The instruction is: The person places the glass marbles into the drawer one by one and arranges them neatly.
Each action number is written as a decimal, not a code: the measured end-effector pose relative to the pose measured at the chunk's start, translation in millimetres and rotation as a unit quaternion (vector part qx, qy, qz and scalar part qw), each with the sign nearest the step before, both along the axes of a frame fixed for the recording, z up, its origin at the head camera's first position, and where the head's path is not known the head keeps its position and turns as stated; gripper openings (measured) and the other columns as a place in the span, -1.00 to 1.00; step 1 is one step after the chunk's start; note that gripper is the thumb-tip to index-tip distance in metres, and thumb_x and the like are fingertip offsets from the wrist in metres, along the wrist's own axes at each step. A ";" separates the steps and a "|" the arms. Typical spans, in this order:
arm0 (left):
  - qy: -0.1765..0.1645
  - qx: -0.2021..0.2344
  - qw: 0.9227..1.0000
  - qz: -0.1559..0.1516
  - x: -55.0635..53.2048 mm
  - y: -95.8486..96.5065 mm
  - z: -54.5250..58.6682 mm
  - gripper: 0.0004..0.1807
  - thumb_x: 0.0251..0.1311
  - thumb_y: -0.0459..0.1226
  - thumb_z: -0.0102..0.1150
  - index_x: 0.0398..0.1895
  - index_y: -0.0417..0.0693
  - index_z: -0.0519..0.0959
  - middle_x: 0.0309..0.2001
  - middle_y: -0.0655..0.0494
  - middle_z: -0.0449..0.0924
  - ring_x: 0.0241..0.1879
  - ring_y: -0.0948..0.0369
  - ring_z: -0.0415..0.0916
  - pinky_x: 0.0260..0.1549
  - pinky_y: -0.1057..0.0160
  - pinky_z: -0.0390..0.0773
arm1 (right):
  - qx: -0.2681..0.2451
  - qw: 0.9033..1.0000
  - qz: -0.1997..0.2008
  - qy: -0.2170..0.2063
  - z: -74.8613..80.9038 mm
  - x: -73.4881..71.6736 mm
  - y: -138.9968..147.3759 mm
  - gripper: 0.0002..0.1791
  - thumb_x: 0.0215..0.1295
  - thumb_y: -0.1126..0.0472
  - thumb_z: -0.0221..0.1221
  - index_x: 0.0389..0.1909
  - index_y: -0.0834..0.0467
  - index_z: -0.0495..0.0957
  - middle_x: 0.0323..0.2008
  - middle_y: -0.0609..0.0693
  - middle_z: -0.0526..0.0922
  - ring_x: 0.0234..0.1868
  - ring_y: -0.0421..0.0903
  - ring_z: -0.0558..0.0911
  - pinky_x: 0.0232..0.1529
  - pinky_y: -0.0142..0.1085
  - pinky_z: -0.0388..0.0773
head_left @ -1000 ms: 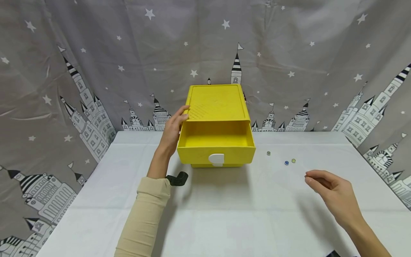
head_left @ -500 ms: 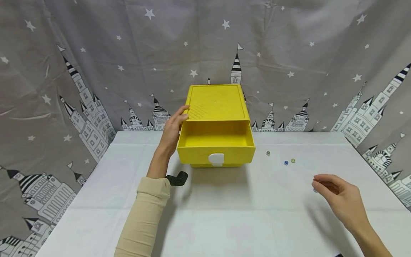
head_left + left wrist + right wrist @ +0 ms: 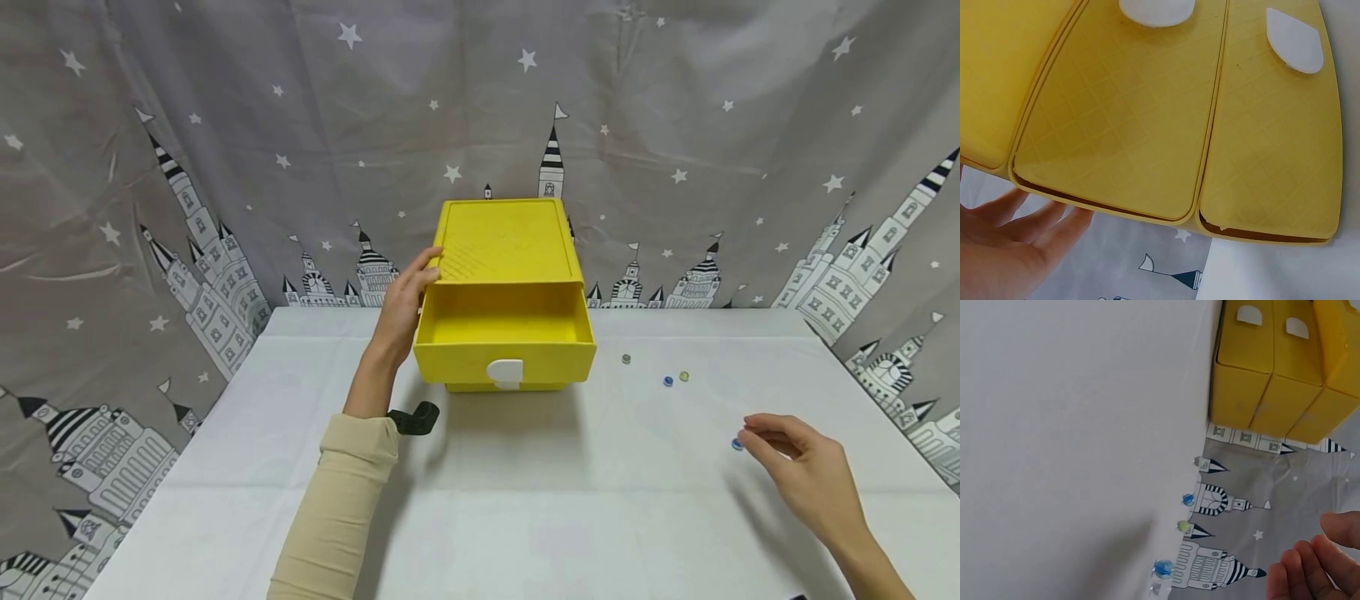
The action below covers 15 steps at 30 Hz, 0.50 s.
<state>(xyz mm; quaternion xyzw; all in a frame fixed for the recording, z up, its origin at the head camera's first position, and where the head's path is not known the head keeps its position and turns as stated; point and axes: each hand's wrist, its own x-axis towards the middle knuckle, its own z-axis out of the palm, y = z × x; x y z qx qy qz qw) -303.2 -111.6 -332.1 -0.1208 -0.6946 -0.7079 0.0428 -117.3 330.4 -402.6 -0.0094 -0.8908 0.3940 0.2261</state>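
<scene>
A yellow drawer cabinet [image 3: 510,237] stands at the back of the table, its top drawer [image 3: 504,364] pulled out and nothing visible inside. My left hand [image 3: 401,312] rests against the cabinet's left side, fingertips at the top edge. In the left wrist view, extended fingers [image 3: 1063,234] lie along that side. My right hand [image 3: 806,467] hovers over the table at the right, fingers loosely bent, a gap between thumb and fingers. Just left of its fingertips lies a blue marble [image 3: 737,444]. Farther back are another blue marble [image 3: 667,381], a yellow-green one [image 3: 683,376] and a greyish one [image 3: 626,359].
Below the extended drawer, two closed drawers with white handles show in the left wrist view, including the middle drawer [image 3: 1116,112] and bottom drawer [image 3: 1272,137]. A white cloth covers the table [image 3: 517,517]. A grey castle-print curtain [image 3: 360,117] hangs behind it.
My right hand has moved right and toward me, uncovering the nearest blue marble. My left hand and the cabinet have stayed in place.
</scene>
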 end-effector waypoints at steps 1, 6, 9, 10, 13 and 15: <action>0.000 -0.001 1.000 0.000 0.2 0.0 0.0 -0.46 0.44 -0.12 -0.11 0.46 0.08 0.32 0.48 0.13 0.17 0.39 0.14 0.19 0.29 -0.03 0.22 | -0.001 1.000 -0.003 -0.004 -1.1 -0.4 1.2 -0.76 0.25 0.30 0.32 -0.11 0.32 0.65 -0.37 -0.41 0.64 -0.32 -0.57 0.55 -0.28 -0.67 0.41; -0.004 -0.002 1.000 -0.001 0.4 0.3 0.7 -0.46 0.44 -0.12 -0.11 0.46 0.08 0.32 0.48 0.14 0.17 0.40 0.14 0.18 0.29 -0.03 0.22 | -0.006 1.000 -0.007 -0.025 -6.3 -2.6 7.6 -0.71 0.26 0.26 0.31 -0.07 0.36 0.64 -0.37 -0.43 0.63 -0.34 -0.56 0.56 -0.33 -0.64 0.43; -0.006 -0.001 1.000 0.000 0.2 0.6 1.1 -0.46 0.44 -0.12 -0.11 0.46 0.09 0.32 0.48 0.14 0.16 0.40 0.14 0.17 0.29 -0.03 0.22 | -0.002 1.000 -0.006 -0.028 -8.9 -4.4 11.1 -0.71 0.26 0.26 0.31 -0.07 0.36 0.64 -0.38 -0.41 0.64 -0.35 -0.56 0.56 -0.33 -0.65 0.42; -0.006 -0.002 1.000 0.000 0.2 0.6 1.2 -0.46 0.44 -0.12 -0.11 0.46 0.09 0.32 0.48 0.15 0.16 0.40 0.14 0.17 0.29 -0.03 0.22 | 0.001 1.000 -0.006 -0.028 -9.7 -5.2 12.2 -0.71 0.26 0.26 0.31 -0.07 0.36 0.64 -0.38 -0.38 0.65 -0.36 -0.56 0.56 -0.33 -0.65 0.42; -0.005 -0.002 1.000 -0.001 0.3 0.2 1.2 -0.46 0.44 -0.12 -0.11 0.46 0.08 0.32 0.48 0.15 0.16 0.40 0.14 0.17 0.29 -0.04 0.22 | 0.012 1.000 -0.005 -0.027 -11.9 -8.3 15.8 -0.72 0.26 0.25 0.31 -0.08 0.34 0.65 -0.39 -0.30 0.68 -0.36 -0.56 0.55 -0.33 -0.66 0.40; -0.003 -0.002 1.000 -0.002 0.4 -0.2 1.1 -0.46 0.44 -0.12 -0.11 0.46 0.08 0.32 0.48 0.14 0.16 0.40 0.14 0.17 0.28 -0.05 0.22 | 0.018 0.999 -0.002 -0.029 -13.1 -10.7 18.5 -0.72 0.26 0.25 0.31 -0.08 0.34 0.66 -0.39 -0.26 0.69 -0.37 -0.56 0.55 -0.33 -0.66 0.39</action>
